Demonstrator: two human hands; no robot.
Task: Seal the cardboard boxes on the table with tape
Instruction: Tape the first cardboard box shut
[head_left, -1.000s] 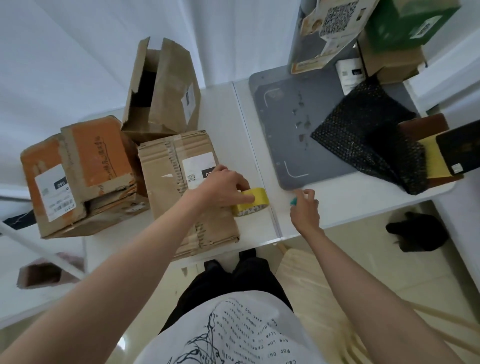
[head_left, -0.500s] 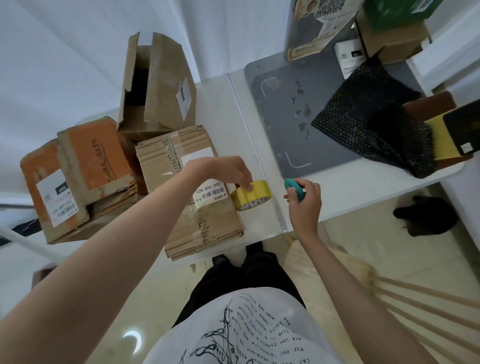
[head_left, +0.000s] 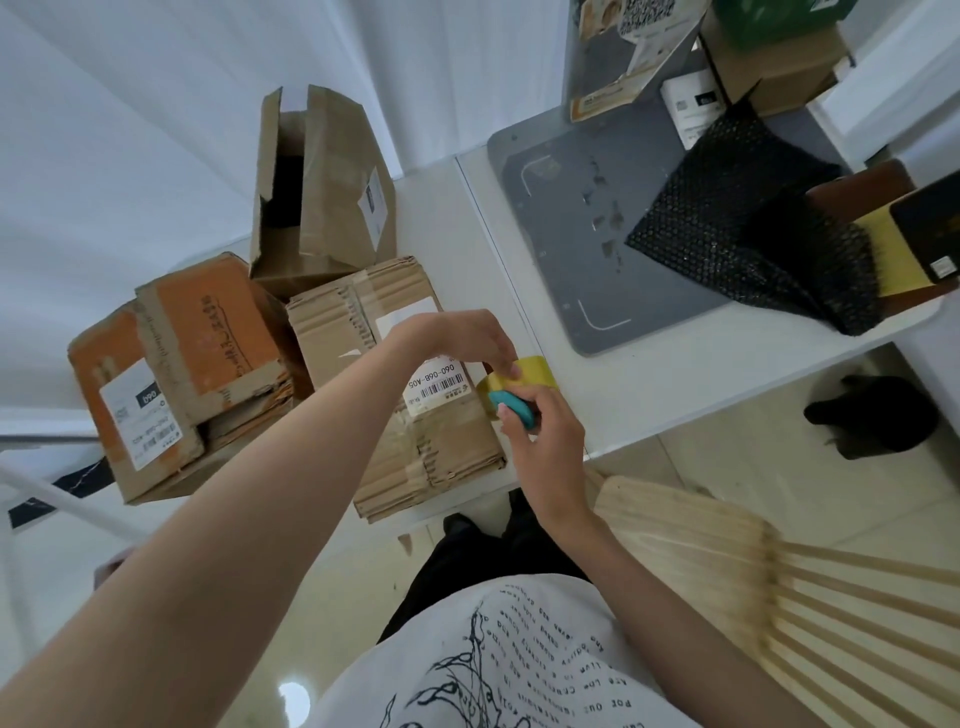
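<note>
A flat brown cardboard box (head_left: 415, 441) with white barcode labels lies at the table's near edge. Just right of it, a yellow tape roll (head_left: 535, 371) is held above the table with my left hand (head_left: 467, 338) pinching its top. My right hand (head_left: 540, 431) is right below the roll, closed around a small teal cutter (head_left: 511, 408) that touches the roll's near side. An orange-printed box (head_left: 182, 358) sits at the left. Behind stands a tall brown box (head_left: 322, 187) with open flaps.
A white table (head_left: 597, 395) carries a grey mat (head_left: 571, 218), a black mesh bag (head_left: 748, 234), and stacked boxes and cards at the far right. A wooden slatted chair (head_left: 727, 561) stands at the lower right. A dark object (head_left: 872, 415) lies on the floor.
My right hand picked the teal cutter up from the table edge and brought it left to the tape roll. My left hand lifted from the box label and kept hold of the roll.
</note>
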